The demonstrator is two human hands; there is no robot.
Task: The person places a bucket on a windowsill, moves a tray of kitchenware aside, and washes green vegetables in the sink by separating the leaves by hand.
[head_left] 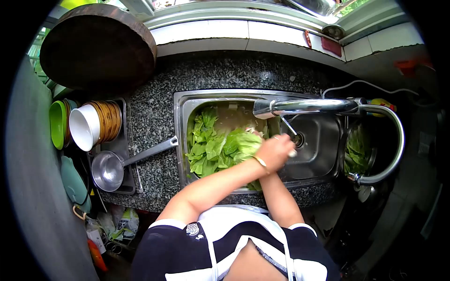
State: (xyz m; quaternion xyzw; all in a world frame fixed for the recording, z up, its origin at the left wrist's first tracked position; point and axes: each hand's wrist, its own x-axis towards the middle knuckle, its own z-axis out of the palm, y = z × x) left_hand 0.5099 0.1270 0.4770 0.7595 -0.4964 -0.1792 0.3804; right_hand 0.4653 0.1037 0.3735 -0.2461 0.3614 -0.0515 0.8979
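- Leafy greens [225, 145] lie heaped in the left sink basin [181, 133], in cloudy water, mostly toward its near and left parts; the heap's right end reaches up to the left hand [275, 151], just left of its knuckles.
- That left hand, a yellow bangle [260, 162] at its wrist, crosses over toward the divide between the basins. Its fingers look curled in, yet they are blurred, and I can't tell from here how tightly they close or whether they grip a leaf.
- A small pale piece [293, 153] shows at the right side of those fingers; whether it is held, I can't tell.
- The right forearm [281, 199] comes up from the near side and passes beneath the left wrist. The right hand is hidden there, so its fingers and anything they hold can't be told.
- Just above and beyond the hands, the faucet [309, 107] stretches leftward, its head over the right part of the left basin.
- The right sink basin [314, 145] shows its bare metal and drain; farther right, more greens [357, 149] sit in a dark round container.
- Over on the left, a metal ladle [108, 171] rests by the stacked bowls [85, 126], its handle pointing at the sink.
- A round wooden board [96, 47] stands at the far left.
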